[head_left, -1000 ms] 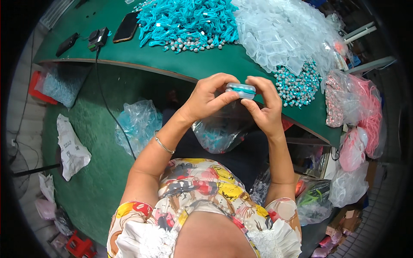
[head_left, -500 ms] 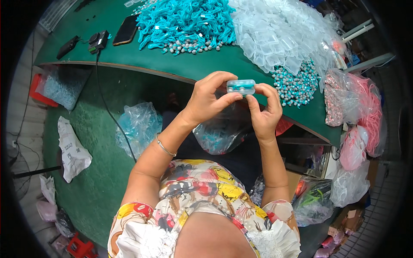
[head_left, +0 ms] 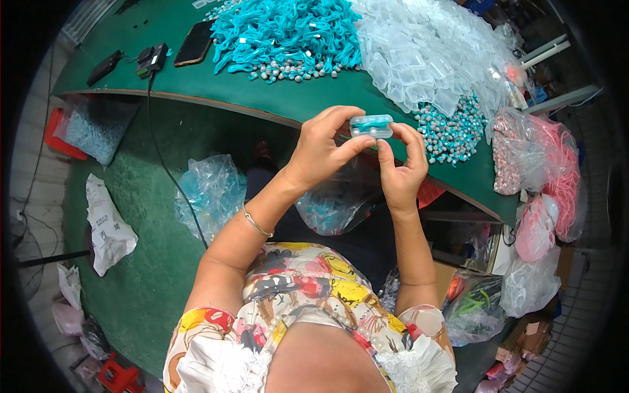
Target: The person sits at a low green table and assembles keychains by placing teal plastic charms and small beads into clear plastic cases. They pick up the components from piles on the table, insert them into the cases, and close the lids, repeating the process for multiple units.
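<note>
Between both hands, just past the table's front edge, is a small clear plastic case (head_left: 371, 126) with teal cord and pale round pieces inside. My left hand (head_left: 321, 144) grips its left end between thumb and fingers. At the right end, my right hand (head_left: 403, 164) pinches it the same way. Whether the lid is fully closed I cannot tell. Beyond the hands lie a heap of teal corded pieces (head_left: 288, 33) with grey bead-like ends and a big pile of clear plastic cases (head_left: 426, 52). Right of my right hand is a smaller heap of grey and teal earplug-like pieces (head_left: 452, 128).
A phone (head_left: 194, 43) and a black device (head_left: 152, 60) with a hanging cable lie on the green table (head_left: 196, 82). Bags of pink cords (head_left: 557, 170) crowd the right edge. Plastic bags (head_left: 213, 190) and a white sack (head_left: 108, 226) rest on the floor.
Both hands still hold the case. It has shifted very slightly to the right and up, and its angle has tilted a little.
</note>
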Motion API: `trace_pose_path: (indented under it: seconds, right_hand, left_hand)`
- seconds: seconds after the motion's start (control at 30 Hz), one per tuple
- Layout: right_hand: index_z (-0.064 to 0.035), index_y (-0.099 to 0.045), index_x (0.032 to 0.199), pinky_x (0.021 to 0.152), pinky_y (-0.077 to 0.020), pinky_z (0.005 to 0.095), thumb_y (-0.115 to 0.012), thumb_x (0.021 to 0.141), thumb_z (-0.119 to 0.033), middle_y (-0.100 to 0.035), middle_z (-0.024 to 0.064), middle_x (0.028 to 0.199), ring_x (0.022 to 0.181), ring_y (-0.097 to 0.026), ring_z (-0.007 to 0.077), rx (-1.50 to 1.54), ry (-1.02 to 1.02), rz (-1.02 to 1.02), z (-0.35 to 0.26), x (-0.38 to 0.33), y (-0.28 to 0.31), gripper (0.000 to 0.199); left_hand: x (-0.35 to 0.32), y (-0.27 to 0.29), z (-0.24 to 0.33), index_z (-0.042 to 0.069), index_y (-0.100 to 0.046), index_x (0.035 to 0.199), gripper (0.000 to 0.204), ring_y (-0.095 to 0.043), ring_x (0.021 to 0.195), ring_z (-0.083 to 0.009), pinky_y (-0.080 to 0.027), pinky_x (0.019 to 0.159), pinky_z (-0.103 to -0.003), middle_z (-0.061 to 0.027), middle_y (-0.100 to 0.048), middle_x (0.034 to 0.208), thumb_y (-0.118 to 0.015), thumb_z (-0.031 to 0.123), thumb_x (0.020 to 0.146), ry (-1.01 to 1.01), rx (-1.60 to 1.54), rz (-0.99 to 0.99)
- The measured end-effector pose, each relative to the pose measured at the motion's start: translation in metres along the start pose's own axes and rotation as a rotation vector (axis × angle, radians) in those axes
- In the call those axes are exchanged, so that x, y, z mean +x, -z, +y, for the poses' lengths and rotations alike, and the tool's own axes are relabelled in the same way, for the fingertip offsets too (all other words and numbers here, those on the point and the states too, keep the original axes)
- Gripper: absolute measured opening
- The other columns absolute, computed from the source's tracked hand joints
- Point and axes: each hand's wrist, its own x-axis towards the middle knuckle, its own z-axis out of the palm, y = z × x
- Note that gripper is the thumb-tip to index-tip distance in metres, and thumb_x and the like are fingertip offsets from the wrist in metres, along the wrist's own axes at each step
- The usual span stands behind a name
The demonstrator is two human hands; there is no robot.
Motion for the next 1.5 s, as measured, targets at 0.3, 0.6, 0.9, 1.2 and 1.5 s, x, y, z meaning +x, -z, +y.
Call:
trace_pose_path:
  seconds: [0.3, 0.6, 0.9, 1.2, 1.5]
  right_hand:
    - [-0.0023, -0.065, 0.111, 0.077, -0.0511, 0.0336, -0.072, 0.084, -0.01, -0.065, 0.0149, 0.109, 0.094, -0.063, 0.0262, 0.035, 0.081, -0.297, 0.003, 0.028, 0.019, 0.029]
    - [0.0, -0.066, 0.102, 0.072, -0.0493, 0.0315, -0.072, 0.084, -0.014, -0.065, 0.0127, 0.093, 0.083, -0.063, 0.0249, 0.183, 0.084, -0.329, -0.013, 0.024, 0.026, 0.023]
    - [-0.0054, -0.068, 0.102, 0.085, -0.0443, 0.0398, -0.071, 0.083, -0.017, -0.066, 0.0097, 0.097, 0.096, -0.06, 0.0279, -0.284, 0.034, -0.249, 0.058, 0.036, 0.028, 0.022]
    - [-0.0161, -0.07, 0.097, 0.095, -0.0316, 0.0489, -0.076, 0.078, -0.022, -0.061, 0.0008, 0.105, 0.109, -0.052, 0.0242, -0.821, 0.207, -0.182, 0.102, 0.059, 0.001, 0.021]
    - [-0.01, -0.068, 0.092, 0.081, -0.0428, 0.0398, -0.072, 0.073, -0.002, -0.065, 0.004, 0.093, 0.093, -0.06, 0.0276, -0.4, 0.238, -0.186, 0.084, 0.051, 0.026, 0.021]
  left_hand:
    - [0.001, 0.005, 0.001, -0.001, -0.065, 0.105, 0.029, -0.066, 0.076, -0.0197, -0.054, 0.067, -0.029, -0.012, -0.067, 0.096, -0.076, 0.014, 0.083, -0.097, 0.17, -0.077]
    - [-0.002, 0.015, 0.011, -0.001, -0.067, 0.092, 0.021, -0.06, 0.064, -0.0251, -0.048, 0.059, -0.032, -0.0122, -0.063, 0.077, -0.074, 0.018, 0.084, -0.204, 0.138, -0.146]
    - [-0.043, -0.009, -0.034, 0.001, -0.068, 0.094, 0.019, -0.059, 0.063, -0.0178, -0.047, 0.058, -0.03, -0.0098, -0.063, 0.079, -0.072, 0.018, 0.087, 0.061, 0.103, -0.175]
    - [-0.118, -0.073, -0.122, 0.006, -0.067, 0.104, 0.029, -0.065, 0.089, -0.0356, -0.053, 0.075, -0.046, -0.0143, -0.065, 0.095, -0.069, 0.028, 0.085, 0.196, 0.556, -0.731]
    - [-0.042, -0.014, -0.047, 0.007, -0.068, 0.093, 0.015, -0.065, 0.074, -0.0319, -0.052, 0.066, -0.041, -0.0118, -0.064, 0.08, -0.072, 0.016, 0.082, -0.196, 0.288, -0.383]
